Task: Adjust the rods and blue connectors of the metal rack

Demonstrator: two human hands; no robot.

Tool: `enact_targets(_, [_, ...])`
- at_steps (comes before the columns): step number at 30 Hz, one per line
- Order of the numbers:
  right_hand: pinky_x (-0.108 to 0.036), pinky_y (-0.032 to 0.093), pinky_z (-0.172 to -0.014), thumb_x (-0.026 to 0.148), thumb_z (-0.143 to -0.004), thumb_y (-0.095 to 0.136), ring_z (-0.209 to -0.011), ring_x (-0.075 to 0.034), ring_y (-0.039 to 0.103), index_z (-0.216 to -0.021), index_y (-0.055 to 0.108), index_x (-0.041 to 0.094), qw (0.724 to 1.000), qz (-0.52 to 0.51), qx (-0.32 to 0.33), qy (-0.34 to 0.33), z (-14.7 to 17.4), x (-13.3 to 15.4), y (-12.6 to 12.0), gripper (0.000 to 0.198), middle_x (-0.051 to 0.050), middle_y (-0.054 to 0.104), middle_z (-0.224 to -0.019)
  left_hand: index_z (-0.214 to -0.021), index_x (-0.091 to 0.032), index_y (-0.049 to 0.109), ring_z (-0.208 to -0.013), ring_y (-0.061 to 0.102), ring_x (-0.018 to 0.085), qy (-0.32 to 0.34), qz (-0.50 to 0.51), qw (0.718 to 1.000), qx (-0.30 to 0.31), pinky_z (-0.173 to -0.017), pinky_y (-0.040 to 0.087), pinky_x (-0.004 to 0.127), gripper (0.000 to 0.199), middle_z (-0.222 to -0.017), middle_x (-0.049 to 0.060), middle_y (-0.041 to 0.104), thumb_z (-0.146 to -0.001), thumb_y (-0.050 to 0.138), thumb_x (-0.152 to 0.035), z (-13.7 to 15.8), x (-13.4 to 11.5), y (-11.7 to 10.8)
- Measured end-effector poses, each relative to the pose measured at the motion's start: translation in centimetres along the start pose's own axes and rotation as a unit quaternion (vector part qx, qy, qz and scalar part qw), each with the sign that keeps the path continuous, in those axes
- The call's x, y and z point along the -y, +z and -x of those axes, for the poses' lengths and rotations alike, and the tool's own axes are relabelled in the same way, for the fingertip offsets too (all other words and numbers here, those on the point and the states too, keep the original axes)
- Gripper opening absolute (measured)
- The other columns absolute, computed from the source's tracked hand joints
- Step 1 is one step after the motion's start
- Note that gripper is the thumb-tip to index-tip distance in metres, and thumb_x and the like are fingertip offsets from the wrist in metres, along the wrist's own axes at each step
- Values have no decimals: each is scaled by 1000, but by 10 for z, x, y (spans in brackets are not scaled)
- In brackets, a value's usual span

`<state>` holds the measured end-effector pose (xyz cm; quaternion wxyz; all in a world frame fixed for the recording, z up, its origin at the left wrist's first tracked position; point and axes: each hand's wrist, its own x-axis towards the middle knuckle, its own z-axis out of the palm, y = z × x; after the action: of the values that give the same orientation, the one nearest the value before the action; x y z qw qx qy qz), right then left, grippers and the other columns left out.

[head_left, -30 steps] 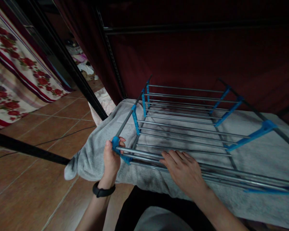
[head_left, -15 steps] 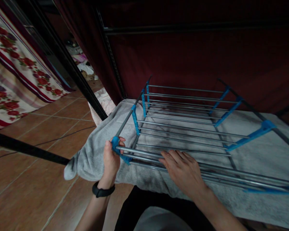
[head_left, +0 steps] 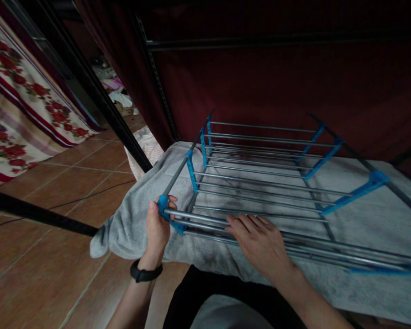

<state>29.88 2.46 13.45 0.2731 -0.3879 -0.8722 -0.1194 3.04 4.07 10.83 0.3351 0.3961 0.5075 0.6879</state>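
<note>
A shoe rack of thin metal tubes with blue plastic brackets lies on a grey blanket. My left hand is wrapped around the blue corner bracket at the rack's near left end, thumb in front and fingers behind. Farther right, my right hand lies over the near metal tubes, its fingers together and curled across them. Those fingers' undersides are hidden. Another blue bracket joins a dark upright pole on the right side.
The grey blanket hangs over the near left edge of the bed. Black metal frame bars stand on the left, above a brown tiled floor with a dark cable across it. A maroon curtain hangs behind the rack; a floral curtain hangs far left.
Almost nothing differs. The whole view has shifted very slightly, while both hands keep their places on the shoe rack.
</note>
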Motion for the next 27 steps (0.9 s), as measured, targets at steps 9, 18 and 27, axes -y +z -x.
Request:
enact_targets(9, [-34,41,-75,29,-103,59,-76,-16,63,-109,69,21,1000,-4,-14,2,2,0,0,14,0,70,-84,-84,-23,72,-51,42,18,6,7,1000,9,-51,33,33,62,-53,1,50,-85,45,-79,0,1,-1])
enact_targets(18, [-34,41,-74,28,-103,58,-77,-16,64,-110,69,21,1000,-9,-17,1,1,1,0,15,-1,71,-86,-84,-22,72,-51,42,17,1,10,1000,7,-51,33,32,62,-55,1,51,-85,45,-79,0,2,-1])
enact_targets(27, [-34,42,-73,28,-100,63,-77,-16,64,-110,67,21,1000,-20,-10,16,-2,3,-3,13,1,71,-86,-80,-21,70,-50,44,15,13,-6,1000,-2,-49,36,32,65,-62,1,57,-81,48,-82,-3,1,-2])
